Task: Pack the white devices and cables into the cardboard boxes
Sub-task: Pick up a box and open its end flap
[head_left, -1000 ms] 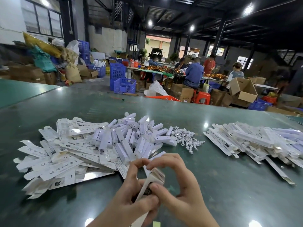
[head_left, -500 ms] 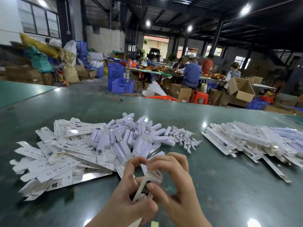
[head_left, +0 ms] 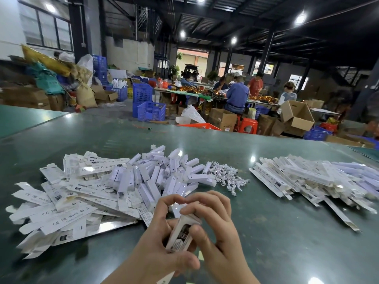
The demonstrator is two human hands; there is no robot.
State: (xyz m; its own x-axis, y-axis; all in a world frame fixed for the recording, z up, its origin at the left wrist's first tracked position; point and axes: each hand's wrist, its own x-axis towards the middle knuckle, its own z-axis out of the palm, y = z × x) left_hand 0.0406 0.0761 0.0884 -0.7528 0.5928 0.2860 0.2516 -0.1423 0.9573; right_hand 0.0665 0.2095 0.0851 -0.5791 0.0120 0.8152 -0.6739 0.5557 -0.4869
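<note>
a slim white cardboard box (head_left: 181,232) sits upright and a little tilted between the person's two hands, low and centre over the dark green surface (head_left: 287,232), its top end pointing away from the camera. the left hand (head_left: 155,242) wraps the lower body of the box, thumb across the front, so its grip is clamped on the box to steady it; the right hand (head_left: 215,228) curls over the upper end, fingers bent down onto the top flap and thumb pressed on the printed face, also clamped on it, which reads as tucking the end shut, though whether a device is inside cannot be told. holding it close to the body probably gives both thumbs leverage on the small flaps. just beyond the hands lies the supply, fanned within easy reach: a heap of flat unfolded box sleeves (head_left: 61,201) to the left, a mound of white devices (head_left: 164,173) in the middle, touching the sleeves, and a small tangle of white cables (head_left: 227,177) just beside the devices. well apart to the right is a separate pile of long finished boxes (head_left: 311,179), likely kept aside so done work stays out of the loose parts. behind the surface, other people work at a far table (head_left: 184,93) among cartons and blue crates (head_left: 150,111).
</note>
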